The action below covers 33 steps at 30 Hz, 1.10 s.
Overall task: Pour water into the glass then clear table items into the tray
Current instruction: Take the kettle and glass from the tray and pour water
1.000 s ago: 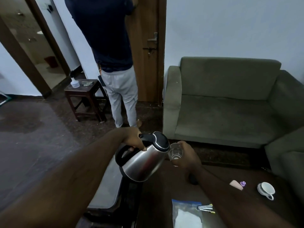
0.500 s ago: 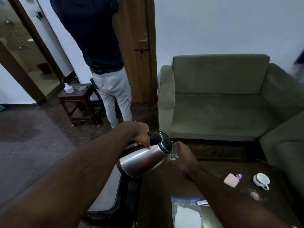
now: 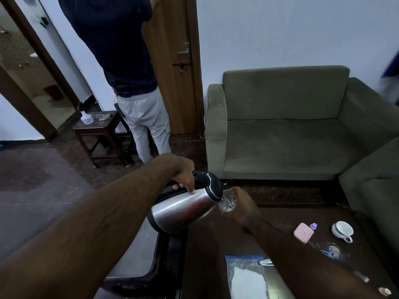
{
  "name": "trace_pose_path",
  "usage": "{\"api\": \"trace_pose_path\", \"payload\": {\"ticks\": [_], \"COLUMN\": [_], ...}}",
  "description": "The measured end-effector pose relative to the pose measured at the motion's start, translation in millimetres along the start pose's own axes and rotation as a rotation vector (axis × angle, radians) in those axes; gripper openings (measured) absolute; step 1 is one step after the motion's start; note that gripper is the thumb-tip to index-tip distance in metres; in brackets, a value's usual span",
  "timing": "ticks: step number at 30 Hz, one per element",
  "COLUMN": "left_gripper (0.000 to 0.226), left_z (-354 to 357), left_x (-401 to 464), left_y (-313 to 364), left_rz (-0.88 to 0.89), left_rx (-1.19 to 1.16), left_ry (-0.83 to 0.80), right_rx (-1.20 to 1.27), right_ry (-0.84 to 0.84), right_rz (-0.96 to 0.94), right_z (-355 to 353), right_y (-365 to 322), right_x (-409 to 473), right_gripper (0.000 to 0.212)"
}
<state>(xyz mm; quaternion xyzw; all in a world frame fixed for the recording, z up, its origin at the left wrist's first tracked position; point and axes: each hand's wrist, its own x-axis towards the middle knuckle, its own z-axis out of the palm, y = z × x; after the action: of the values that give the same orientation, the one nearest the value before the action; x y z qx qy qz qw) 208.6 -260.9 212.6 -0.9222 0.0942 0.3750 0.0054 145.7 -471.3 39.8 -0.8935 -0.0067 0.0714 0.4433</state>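
My left hand (image 3: 183, 175) grips the black handle of a steel kettle (image 3: 183, 209), tipped steeply to the right with its spout at the rim of a clear glass (image 3: 227, 202). My right hand (image 3: 244, 209) holds that glass, tilted toward the kettle, above the dark table (image 3: 216, 244). Water shows inside the glass. On the table lie a pink case (image 3: 303, 232), a small purple cap (image 3: 313, 226), a white cup (image 3: 343, 229) and a clear plastic bag (image 3: 246, 277). A grey tray (image 3: 138, 255) sits below the kettle, left of the table.
A green sofa (image 3: 285, 134) stands behind the table and wraps round on the right. A person (image 3: 129, 83) stands at a wooden door (image 3: 174, 61), back turned, beside a small wooden stool (image 3: 99, 134) bearing a bottle. Small clips lie by my right forearm.
The kettle has tipped further over toward the glass, from roughly upright to steeply tilted. My right hand keeps the glass at the spout. The view has shifted slightly to the right.
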Motion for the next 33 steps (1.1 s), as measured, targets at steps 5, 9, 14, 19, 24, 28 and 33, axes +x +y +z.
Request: {"api": "trace_pose_path", "payload": {"ticks": [5, 9, 14, 19, 24, 28, 33], "left_gripper": [0.033, 0.036, 0.036, 0.035, 0.036, 0.036, 0.035], "left_z": [-7.0, -13.7, -18.7, -20.3, -21.3, -21.9, -21.2], "left_x": [-3.5, -6.7, -7.4, -6.2, -4.1, -4.3, -4.9], "left_y": [-1.0, -1.4, -2.3, -2.0, -1.0, -0.5, 2.1], "left_rz": [-0.019, -0.028, -0.041, -0.051, -0.060, -0.063, -0.068], "left_rx": [0.028, 0.078, 0.090, 0.086, 0.134, 0.152, 0.144], "left_ry": [-0.030, -0.047, -0.069, -0.092, -0.090, -0.097, -0.105], "right_rx": [-0.068, -0.072, -0.062, -0.051, -0.043, -0.011, 0.001], "right_ry": [-0.019, 0.002, -0.004, -0.007, -0.018, 0.000, -0.013], "right_rz": [0.010, 0.015, 0.003, -0.006, -0.019, -0.038, -0.054], "right_z": [1.3, 4.4, 7.0, 9.3, 10.1, 11.9, 11.0], "right_y": [6.5, 7.4, 8.9, 11.7, 12.5, 12.1, 11.8], "right_x": [3.2, 2.9, 4.5, 7.3, 9.6, 7.5, 7.8], "right_gripper": [0.076, 0.074, 0.075, 0.068, 0.071, 0.062, 0.060]}}
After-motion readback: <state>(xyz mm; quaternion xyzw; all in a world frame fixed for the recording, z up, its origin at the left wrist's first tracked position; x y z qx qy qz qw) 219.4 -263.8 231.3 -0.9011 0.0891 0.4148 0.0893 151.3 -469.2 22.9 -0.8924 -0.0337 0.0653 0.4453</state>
